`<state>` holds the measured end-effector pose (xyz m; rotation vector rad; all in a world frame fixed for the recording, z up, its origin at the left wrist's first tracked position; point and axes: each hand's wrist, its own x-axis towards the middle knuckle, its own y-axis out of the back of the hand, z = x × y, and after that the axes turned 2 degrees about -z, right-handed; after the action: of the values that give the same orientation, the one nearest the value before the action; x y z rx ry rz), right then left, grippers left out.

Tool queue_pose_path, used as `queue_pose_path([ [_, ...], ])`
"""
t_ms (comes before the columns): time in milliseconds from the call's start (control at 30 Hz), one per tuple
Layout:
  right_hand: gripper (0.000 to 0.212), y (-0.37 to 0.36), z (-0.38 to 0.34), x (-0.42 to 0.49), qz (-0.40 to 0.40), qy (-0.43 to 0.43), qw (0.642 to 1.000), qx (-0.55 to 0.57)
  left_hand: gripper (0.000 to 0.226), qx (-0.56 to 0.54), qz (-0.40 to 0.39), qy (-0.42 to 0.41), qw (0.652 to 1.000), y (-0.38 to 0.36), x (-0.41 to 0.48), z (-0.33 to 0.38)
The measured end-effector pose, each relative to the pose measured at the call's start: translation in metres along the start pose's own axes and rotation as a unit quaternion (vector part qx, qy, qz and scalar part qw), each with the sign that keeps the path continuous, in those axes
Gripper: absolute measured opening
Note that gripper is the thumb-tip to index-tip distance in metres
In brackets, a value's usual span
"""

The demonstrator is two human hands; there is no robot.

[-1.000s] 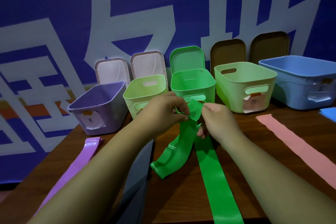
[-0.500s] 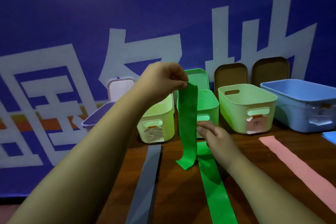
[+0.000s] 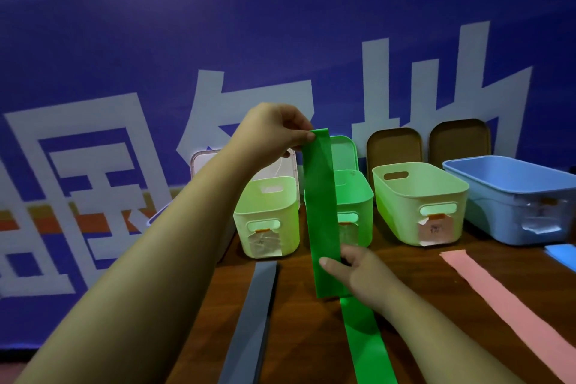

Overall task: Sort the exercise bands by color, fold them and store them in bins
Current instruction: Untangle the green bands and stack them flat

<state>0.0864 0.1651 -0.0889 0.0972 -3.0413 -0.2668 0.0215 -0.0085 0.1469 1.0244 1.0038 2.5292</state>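
Green band (image 3: 321, 212) is pinched at its top edge by the fingertips (image 3: 304, 135) of the raised left hand (image 3: 274, 131) and hangs upright. At six o'clock below, the right hand (image 3: 361, 271) nips its lower part, thumb in front. The rest lies along the table (image 3: 311, 337) toward six. The green bin (image 3: 355, 196) stands behind it. A grey band (image 3: 252, 321) lies at nine o'clock and a pink band (image 3: 505, 305) at three.

Table (image 3: 305, 337): 3 green bins (image 3: 417, 206), blue bin (image 3: 514, 196) at back; gray band (image 3: 252, 321), green band (image 3: 364, 343), pink band (image 3: 498, 305).
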Motion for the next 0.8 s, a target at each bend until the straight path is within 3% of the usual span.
queue_pose_path([
  [400,0.016,0.010,-0.024,-0.054,-0.041,-0.015,0.993,-0.105,0.008,0.017,0.061,0.051,0.997,-0.003,0.011,-0.011],
  [700,0.023,0.010,-0.010,-0.125,-0.059,-0.013,0.992,-0.108,0.010,0.043,0.014,0.099,0.994,-0.060,-0.011,-0.038],
  [800,0.037,0.007,-0.011,-0.142,-0.041,-0.034,0.992,-0.111,0.010,0.050,-0.007,0.109,0.993,-0.081,-0.019,-0.049],
])
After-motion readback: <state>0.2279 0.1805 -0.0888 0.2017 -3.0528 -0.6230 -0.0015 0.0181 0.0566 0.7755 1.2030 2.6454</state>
